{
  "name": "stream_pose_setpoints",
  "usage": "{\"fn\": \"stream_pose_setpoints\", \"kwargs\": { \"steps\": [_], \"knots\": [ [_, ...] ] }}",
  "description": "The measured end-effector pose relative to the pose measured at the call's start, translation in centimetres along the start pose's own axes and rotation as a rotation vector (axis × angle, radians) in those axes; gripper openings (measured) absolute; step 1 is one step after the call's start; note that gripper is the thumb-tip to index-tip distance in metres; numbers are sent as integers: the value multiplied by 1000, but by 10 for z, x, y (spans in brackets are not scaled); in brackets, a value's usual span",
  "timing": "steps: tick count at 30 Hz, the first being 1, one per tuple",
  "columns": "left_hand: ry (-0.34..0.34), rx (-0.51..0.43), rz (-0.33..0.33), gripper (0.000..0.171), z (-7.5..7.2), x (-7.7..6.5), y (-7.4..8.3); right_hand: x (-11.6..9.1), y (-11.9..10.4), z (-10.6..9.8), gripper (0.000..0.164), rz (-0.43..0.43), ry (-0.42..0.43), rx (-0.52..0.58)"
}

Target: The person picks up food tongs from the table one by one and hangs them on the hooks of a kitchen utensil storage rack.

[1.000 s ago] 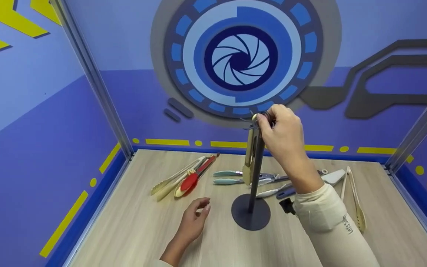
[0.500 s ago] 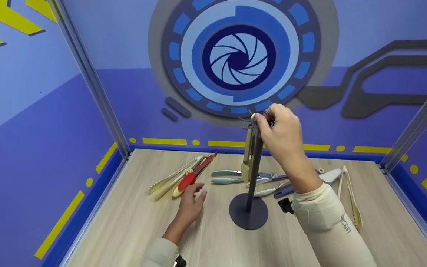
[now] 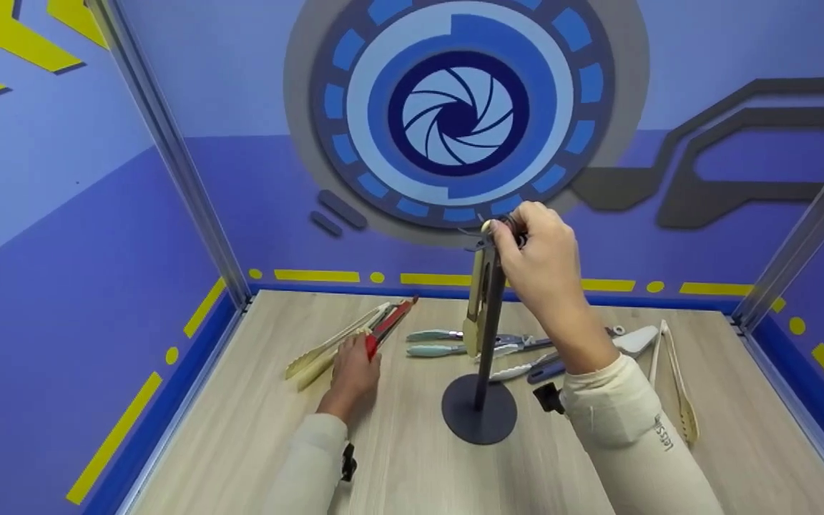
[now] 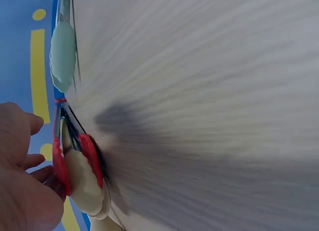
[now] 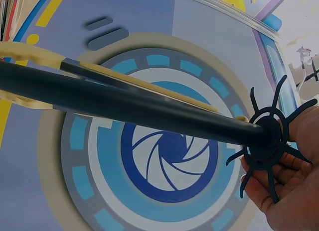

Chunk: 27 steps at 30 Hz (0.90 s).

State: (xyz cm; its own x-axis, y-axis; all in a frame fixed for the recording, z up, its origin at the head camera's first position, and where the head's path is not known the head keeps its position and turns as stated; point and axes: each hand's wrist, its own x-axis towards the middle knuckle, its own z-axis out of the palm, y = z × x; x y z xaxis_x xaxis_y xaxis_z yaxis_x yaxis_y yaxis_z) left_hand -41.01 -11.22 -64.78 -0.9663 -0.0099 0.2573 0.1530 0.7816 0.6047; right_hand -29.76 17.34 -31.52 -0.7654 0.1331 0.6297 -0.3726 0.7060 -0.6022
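My left hand [image 3: 355, 372] is at the red tongs [image 3: 392, 323] on the left of the table, covering their near end. In the left wrist view its fingertips lie right at a red edge [image 4: 61, 171], beside a cream scalloped tip [image 4: 84, 183]. My right hand [image 3: 544, 247] grips the top of a black stand [image 3: 480, 422] with a round base, its thumb across the top. The right wrist view shows the stand's ring of curved hooks [image 5: 271, 136], with the fingers behind it. Cream-coloured tongs [image 3: 473, 315] hang along the pole, tips down.
Cream tongs [image 3: 305, 361] lie left of the red ones. Mint-tipped tongs [image 3: 435, 350] lie behind the stand; white-tipped tongs [image 3: 516, 372] and a pale, wide-headed utensil [image 3: 637, 341] are to its right. Another pair of cream tongs [image 3: 685, 400] lies farther right. Painted walls enclose the table.
My left hand has moved forward and left from bare table to the red tongs, covering their near end. The right hand keeps its hold on the stand's top.
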Motion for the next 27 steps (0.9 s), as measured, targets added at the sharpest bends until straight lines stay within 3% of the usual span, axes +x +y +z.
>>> {"fn": "stream_pose_setpoints", "kwargs": {
  "steps": [2, 4, 5, 9, 15, 17, 20, 27],
  "knots": [
    [-62, 26, -59, 48, -4, -2, 5, 0, 0, 1, 29, -2, 0, 1],
    [-115, 40, -125, 48, -18, -9, 23, 0, 0, 2, 30, -6, -1, 1],
    [-125, 42, -141, 48, -24, -13, 31, 0, 0, 2, 30, -7, -1, 3],
    [-93, 3, -142, 43, -17, -15, 32, 0, 0, 2, 31, -12, 2, 3],
    [-28, -12, -98, 30, -6, -19, 38, -1, 0, 1, 30, -8, 7, 1],
    [-29, -4, -113, 32, -3, -22, 41, -1, 0, 0, 30, -9, 10, 2],
    [-57, 47, -105, 43, 0, -28, 44, 0, 1, 0, 31, -10, 13, 7],
    [-76, 220, 34, 67, 11, -40, 44, 0, 1, 1, 30, -7, 15, 15]
  ]
}}
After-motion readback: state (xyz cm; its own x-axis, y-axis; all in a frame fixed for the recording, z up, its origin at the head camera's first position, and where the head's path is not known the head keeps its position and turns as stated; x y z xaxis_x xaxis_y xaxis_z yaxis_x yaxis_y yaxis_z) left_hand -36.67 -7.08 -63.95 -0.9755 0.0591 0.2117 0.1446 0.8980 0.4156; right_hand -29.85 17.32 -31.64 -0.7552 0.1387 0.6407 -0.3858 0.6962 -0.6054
